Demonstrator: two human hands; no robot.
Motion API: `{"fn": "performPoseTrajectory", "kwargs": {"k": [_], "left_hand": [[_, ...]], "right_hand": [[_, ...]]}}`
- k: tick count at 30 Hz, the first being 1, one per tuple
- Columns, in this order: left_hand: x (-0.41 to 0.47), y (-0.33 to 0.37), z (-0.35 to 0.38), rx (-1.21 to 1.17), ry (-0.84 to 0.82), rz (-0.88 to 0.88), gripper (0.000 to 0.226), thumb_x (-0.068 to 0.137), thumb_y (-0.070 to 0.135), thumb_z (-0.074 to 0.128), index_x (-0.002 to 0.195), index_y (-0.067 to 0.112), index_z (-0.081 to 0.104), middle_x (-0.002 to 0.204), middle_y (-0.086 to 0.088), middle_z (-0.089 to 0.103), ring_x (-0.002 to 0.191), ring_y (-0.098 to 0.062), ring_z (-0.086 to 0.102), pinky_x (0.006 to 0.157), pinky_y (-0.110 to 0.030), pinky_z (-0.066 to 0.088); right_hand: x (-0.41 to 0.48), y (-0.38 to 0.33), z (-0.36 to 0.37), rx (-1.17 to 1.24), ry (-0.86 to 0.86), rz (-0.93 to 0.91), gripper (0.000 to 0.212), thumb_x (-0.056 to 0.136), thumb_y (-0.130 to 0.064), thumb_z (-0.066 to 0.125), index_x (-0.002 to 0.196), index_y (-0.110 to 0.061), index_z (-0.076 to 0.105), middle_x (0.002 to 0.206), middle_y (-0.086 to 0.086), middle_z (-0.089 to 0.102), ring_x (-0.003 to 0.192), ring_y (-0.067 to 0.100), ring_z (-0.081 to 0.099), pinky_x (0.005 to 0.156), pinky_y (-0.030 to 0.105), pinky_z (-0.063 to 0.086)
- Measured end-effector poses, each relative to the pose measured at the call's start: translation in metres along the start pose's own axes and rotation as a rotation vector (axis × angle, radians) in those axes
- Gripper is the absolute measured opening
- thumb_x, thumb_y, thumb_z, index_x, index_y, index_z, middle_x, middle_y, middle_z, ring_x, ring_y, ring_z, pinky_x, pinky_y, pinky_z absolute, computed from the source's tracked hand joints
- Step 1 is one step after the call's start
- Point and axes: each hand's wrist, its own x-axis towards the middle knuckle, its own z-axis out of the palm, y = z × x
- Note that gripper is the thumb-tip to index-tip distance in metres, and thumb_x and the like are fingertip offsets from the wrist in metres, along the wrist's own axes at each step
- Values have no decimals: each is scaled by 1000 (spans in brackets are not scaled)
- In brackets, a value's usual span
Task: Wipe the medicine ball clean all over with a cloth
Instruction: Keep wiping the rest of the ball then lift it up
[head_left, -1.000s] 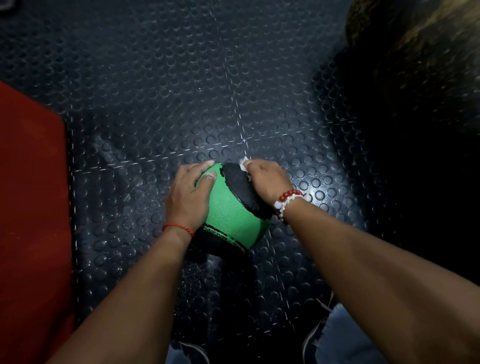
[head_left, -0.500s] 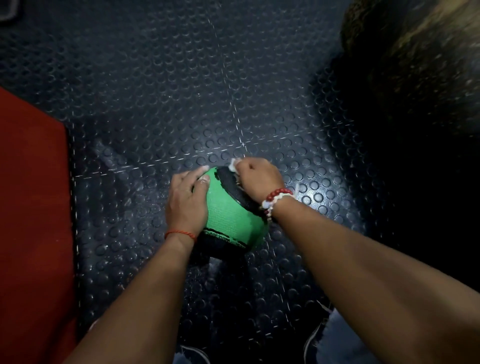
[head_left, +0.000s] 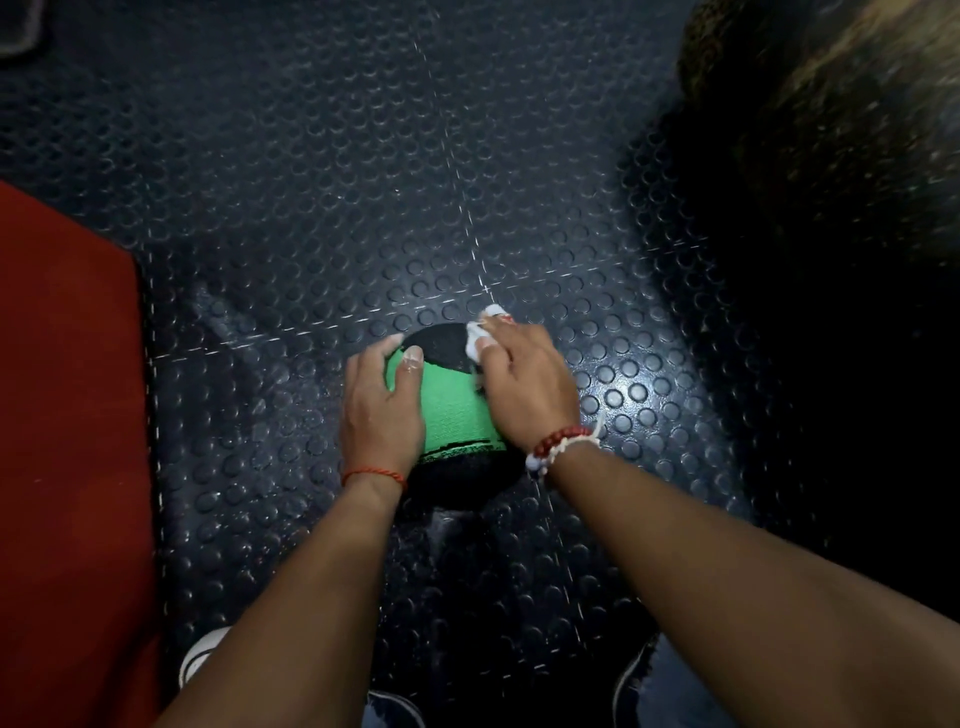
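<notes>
A green and black medicine ball (head_left: 453, 405) sits on the studded dark floor. My left hand (head_left: 382, 410) lies against the ball's left side, fingers curved over its top. My right hand (head_left: 524, 379) is on the ball's upper right, pressing a small white cloth (head_left: 480, 332) against the black patch at the far side. Only a bit of the cloth shows past my fingertips. The underside and right side of the ball are hidden.
A red mat (head_left: 67, 441) lies along the left. A large dark bulky object (head_left: 831, 156) fills the upper right. The dark studded rubber floor (head_left: 311, 208) spreads ahead. My shoes (head_left: 200, 657) show at the bottom edge.
The ball has turned, so the black patch now sits further toward the far side. My right hand with the cloth has slid across the ball's top. My left hand keeps its hold.
</notes>
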Motion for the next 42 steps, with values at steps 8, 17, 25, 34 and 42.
{"fn": "performPoseTrajectory", "kwargs": {"k": [8,17,25,34,42], "left_hand": [[-4,7,8,-1,30,19,31,100,34,53,127,22,62,132,0,53,118,-16,53,91,-24,33],[-5,5,1,-78,67,-91,42,96,46,57,130,21,58,132,2,50,111,-9,45,89,-25,31],[3,2,0,-136,93,-128,41,93,46,61,124,19,61,130,0,53,113,-11,48,91,-22,32],[10,-12,0,-320,156,-263,48,86,58,60,118,22,63,130,2,57,120,-15,55,101,-34,44],[15,-3,5,-246,210,-291,44,91,54,59,118,20,64,129,-1,56,114,-20,55,95,-32,42]], "right_hand": [[-28,17,22,279,175,370,52,92,-54,25,126,-26,54,121,4,52,86,18,57,73,37,52],[6,12,5,38,-18,98,33,100,-41,31,117,-31,58,108,-3,54,94,17,52,76,28,41],[-44,-8,33,166,225,164,55,92,-50,30,140,-27,39,133,2,40,112,25,52,93,45,47],[2,-7,13,34,39,33,37,100,-40,32,127,-28,55,114,2,51,87,14,52,64,22,38],[-31,-14,30,116,255,-26,44,98,-35,34,137,-23,50,130,3,49,111,19,54,90,37,49]]}}
